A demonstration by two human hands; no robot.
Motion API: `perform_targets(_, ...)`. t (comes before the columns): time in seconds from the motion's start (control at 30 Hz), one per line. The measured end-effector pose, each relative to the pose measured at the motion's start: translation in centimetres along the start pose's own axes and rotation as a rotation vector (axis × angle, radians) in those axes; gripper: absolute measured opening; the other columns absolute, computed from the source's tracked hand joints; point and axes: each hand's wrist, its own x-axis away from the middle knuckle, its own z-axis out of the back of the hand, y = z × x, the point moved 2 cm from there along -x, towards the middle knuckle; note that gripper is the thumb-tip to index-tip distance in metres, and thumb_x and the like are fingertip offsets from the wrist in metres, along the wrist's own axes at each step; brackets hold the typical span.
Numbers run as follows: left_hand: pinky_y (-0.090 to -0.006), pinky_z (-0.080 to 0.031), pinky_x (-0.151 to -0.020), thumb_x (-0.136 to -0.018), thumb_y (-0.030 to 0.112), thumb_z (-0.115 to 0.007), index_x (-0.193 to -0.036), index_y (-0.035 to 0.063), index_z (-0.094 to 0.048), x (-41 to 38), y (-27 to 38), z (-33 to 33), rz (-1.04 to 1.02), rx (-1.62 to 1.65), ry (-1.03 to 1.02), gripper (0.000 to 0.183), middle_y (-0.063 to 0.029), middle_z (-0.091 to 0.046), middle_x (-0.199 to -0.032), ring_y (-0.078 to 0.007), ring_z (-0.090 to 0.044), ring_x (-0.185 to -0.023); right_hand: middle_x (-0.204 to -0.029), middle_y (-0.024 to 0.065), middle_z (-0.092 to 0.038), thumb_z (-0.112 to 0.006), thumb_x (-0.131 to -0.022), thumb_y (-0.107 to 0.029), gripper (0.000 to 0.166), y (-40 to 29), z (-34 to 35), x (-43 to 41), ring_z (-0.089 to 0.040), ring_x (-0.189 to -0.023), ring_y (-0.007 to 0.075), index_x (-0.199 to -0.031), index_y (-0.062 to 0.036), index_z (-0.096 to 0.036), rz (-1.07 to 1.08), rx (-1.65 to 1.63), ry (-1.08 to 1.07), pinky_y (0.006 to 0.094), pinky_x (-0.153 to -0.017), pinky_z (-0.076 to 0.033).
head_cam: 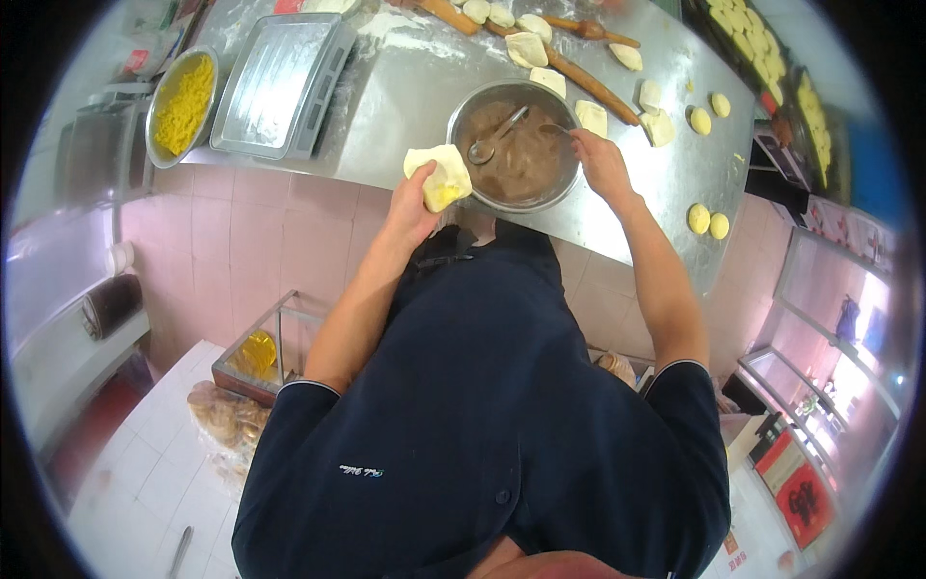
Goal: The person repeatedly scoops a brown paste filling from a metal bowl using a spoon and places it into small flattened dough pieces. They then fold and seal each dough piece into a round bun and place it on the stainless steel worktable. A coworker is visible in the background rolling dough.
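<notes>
A flat piece of pale dough [438,174] with a yellow smear near its lower edge lies in my left hand [416,203], thumb on top. It is beside the left rim of a steel bowl [515,205] of brown powdery filling [521,163]. My right hand [602,165] grips the handle of a spoon [555,129] at the bowl's right rim; the spoon's other end is in the filling and hard to make out. A second metal spoon [499,136] rests in the same bowl. Flattened dough pieces [592,117] lie just behind the bowl.
Wooden rolling pins [589,83] lie across the steel table [391,108] among more dough. Left stand a scale [278,87] and a bowl of yellow filling [185,108]. Round dough balls [699,121] sit at the right, two [699,218] near the edge. Filled black trays [814,130] stand beyond.
</notes>
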Motion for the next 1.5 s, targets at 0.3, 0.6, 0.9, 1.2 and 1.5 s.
perform_targets(0.3,-0.0444,-0.048,-0.104,-0.100,0.016,-0.057,-0.136,-0.0003,-0.046,-0.2,1.2,-0.1,-0.025,0.005,-0.019,0.041,-0.0136,-0.059,-0.130,-0.0282,-0.059,-0.121,-0.092,0.0179,-0.072,-0.049,-0.096,-0.008,0.028,0.5,-1.7,-0.3,-0.072,-0.070,0.0258,-0.118,0.0048,-0.061,-0.488,-0.428,-0.506,0.0351,-0.059,-0.058)
perform_targets(0.6,-0.0443,-0.051,-0.100,-0.096,0.006,-0.058,-0.133,-0.0012,-0.049,-0.1,2.7,0.5,-0.147,-0.096,0.044,0.038,-0.0130,-0.060,-0.126,-0.0289,-0.061,-0.117,-0.094,0.0178,-0.072,-0.050,-0.101,-0.014,0.027,-1.4,-5.5,0.2,-0.072,-0.071,0.0216,-0.118,0.0055,-0.059,-0.658,-0.873,-0.437,0.0306,-0.055,-0.057)
perform_targets(0.9,-0.0441,-0.052,-0.100,-0.097,0.000,-0.053,-0.134,-0.0047,-0.049,-0.3,3.7,0.5,-0.162,-0.176,0.004,0.038,-0.0179,-0.062,-0.128,-0.0316,-0.063,-0.117,-0.090,0.0146,-0.068,-0.054,-0.101,-0.022,0.029,-1.9,-6.9,0.3,-0.071,-0.071,0.0212,-0.107,0.0060,-0.060,-0.659,-0.813,-0.284,0.0311,-0.056,-0.058)
perform_targets(1.2,-0.0421,-0.056,-0.096,-0.096,-0.001,-0.052,-0.127,-0.0061,-0.054,-1.2,3.4,0.6,-0.186,-0.189,-0.014,0.031,-0.0163,-0.063,-0.123,-0.0299,-0.066,-0.111,-0.091,0.0124,-0.067,-0.054,-0.102,-0.023,0.028,-2.4,-5.7,2.5,-0.068,-0.076,0.0195,-0.110,0.0027,-0.061,-0.795,-1.139,-0.128,0.0292,-0.061,-0.056)
perform_targets(1.5,-0.0440,-0.054,-0.097,-0.097,0.011,-0.056,-0.132,-0.0030,-0.049,-4.1,0.3,-2.4,-0.032,-0.148,-0.127,0.038,-0.0150,-0.061,-0.123,-0.0295,-0.064,-0.113,-0.094,0.0126,-0.067,-0.053,-0.104,-0.024,0.029,-5.7,0.0,2.9,-0.068,-0.079,0.0210,-0.114,0.0019,-0.060,-0.740,-1.289,0.080,0.0307,-0.063,-0.056)
